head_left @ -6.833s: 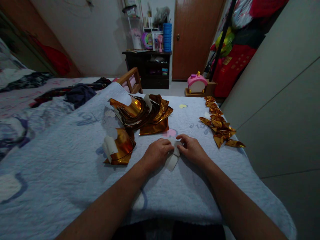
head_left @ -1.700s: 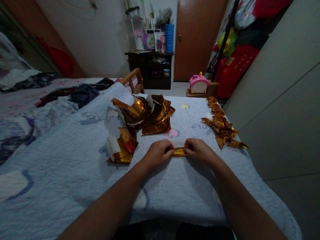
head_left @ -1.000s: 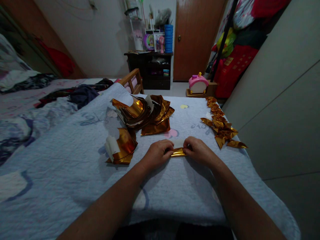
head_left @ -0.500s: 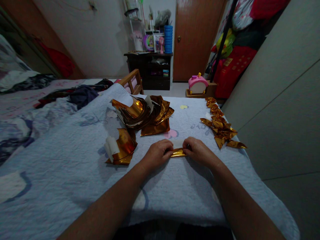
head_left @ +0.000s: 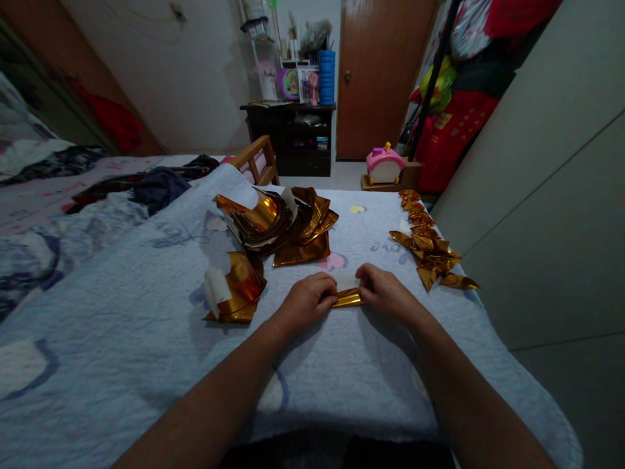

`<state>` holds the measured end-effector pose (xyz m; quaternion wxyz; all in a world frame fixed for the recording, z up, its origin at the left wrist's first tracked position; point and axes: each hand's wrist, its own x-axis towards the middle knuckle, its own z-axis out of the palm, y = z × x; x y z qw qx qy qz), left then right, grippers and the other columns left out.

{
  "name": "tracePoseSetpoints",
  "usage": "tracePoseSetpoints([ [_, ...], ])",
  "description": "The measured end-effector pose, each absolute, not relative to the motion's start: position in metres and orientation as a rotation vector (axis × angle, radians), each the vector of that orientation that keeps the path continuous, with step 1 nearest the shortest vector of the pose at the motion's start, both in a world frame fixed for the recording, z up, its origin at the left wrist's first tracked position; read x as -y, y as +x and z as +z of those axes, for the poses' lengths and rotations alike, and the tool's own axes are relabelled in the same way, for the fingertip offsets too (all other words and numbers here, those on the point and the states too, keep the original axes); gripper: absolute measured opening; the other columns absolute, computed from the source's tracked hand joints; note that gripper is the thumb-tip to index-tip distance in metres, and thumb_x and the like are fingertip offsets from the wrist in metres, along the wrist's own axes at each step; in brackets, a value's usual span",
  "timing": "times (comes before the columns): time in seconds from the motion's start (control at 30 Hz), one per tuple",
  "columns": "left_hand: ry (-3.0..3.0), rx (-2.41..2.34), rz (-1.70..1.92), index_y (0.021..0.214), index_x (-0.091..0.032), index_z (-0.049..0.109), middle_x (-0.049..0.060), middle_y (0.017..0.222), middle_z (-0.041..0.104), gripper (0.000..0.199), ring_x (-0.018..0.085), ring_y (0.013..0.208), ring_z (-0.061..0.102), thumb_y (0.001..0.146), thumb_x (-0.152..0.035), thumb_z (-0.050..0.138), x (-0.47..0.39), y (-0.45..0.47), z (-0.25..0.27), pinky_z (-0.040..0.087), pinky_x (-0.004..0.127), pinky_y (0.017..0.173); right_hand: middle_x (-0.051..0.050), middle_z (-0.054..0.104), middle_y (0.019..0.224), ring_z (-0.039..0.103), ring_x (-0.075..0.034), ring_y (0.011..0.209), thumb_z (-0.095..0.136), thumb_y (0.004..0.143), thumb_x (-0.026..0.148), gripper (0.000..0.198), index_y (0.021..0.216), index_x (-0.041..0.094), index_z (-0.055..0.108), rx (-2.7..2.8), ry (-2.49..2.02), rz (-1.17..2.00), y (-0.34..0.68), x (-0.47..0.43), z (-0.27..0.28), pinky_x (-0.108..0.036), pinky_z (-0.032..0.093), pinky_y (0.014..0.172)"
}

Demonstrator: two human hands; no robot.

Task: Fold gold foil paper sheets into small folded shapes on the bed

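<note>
Between my hands lies a sheet of gold foil paper (head_left: 347, 298), its near edge rolled or folded over and its pale back showing at the far side. My left hand (head_left: 312, 296) pinches its left end with thumb and fingers. At its right end my right hand (head_left: 383, 286) grips the paper, fingers curled. Left of my left hand sits a small curled stack of gold foil sheets (head_left: 244, 286). Beyond it is a larger fanned stack of gold foil sheets (head_left: 266, 221). Several folded gold foil pieces (head_left: 434, 257) lie in a row to the right.
A pale blue quilted cover (head_left: 170, 365) spreads under everything. A tall pale cabinet (head_left: 551, 195) borders the right side. Behind stand a wooden chair (head_left: 266, 170), a pink toy case (head_left: 385, 166) and a dark shelf unit (head_left: 293, 146). Clothes (head_left: 161, 189) lie on a bed at left.
My right hand has risen slightly at the paper's right end, and that end of the gold fold now slants up a little. My left hand keeps its hold; the view has shifted slightly.
</note>
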<state>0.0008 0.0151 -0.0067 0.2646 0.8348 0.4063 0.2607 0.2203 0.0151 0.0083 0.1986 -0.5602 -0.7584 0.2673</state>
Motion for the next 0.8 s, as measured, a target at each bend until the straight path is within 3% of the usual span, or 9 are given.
tracePoseSetpoints([
  [0.13, 2.263, -1.1, 0.686, 0.083, -0.019, 0.066, 0.005, 0.103, 0.071, 0.011, 0.019, 0.094, 0.066, 0.082, -0.008, 0.064, -0.015, 0.0, -0.006, 0.05, 0.031, 0.085, -0.004, 0.065, 0.085, 0.059, -0.016, 0.074, 0.046, 0.09, 0.012, 0.023, 0.11, 0.015, 0.058, 1.976, -1.594, 0.707, 0.22, -0.015, 0.012, -0.026, 0.04, 0.067],
  [0.47, 2.28, -1.085, 0.679, 0.082, -0.019, 0.066, 0.006, 0.105, 0.071, 0.011, 0.021, 0.098, 0.065, 0.081, -0.009, 0.062, -0.015, -0.002, -0.005, 0.051, 0.034, 0.091, -0.005, 0.069, 0.088, 0.061, -0.018, 0.081, 0.048, 0.086, 0.014, 0.017, 0.093, 0.018, 0.063, 1.847, -1.623, 0.644, 0.223, -0.02, 0.007, -0.027, 0.042, 0.073],
  [0.7, 2.262, -1.105, 0.668, 0.087, -0.018, 0.067, 0.007, 0.107, 0.071, 0.011, 0.021, 0.098, 0.066, 0.083, -0.012, 0.06, -0.012, -0.001, 0.002, 0.052, 0.034, 0.089, -0.002, 0.065, 0.076, 0.057, -0.015, 0.07, 0.049, 0.091, 0.027, 0.021, 0.08, 0.017, 0.064, 1.96, -1.429, 0.858, 0.22, -0.015, 0.021, -0.025, 0.039, 0.064],
  [0.8, 2.251, -1.102, 0.654, 0.084, -0.018, 0.068, 0.007, 0.107, 0.071, 0.009, 0.021, 0.097, 0.066, 0.082, -0.013, 0.06, -0.011, -0.001, 0.005, 0.052, 0.033, 0.089, -0.001, 0.065, 0.074, 0.056, -0.013, 0.067, 0.056, 0.087, 0.024, 0.014, 0.081, 0.017, 0.066, 2.068, -1.374, 0.95, 0.22, -0.013, 0.022, -0.023, 0.037, 0.061],
])
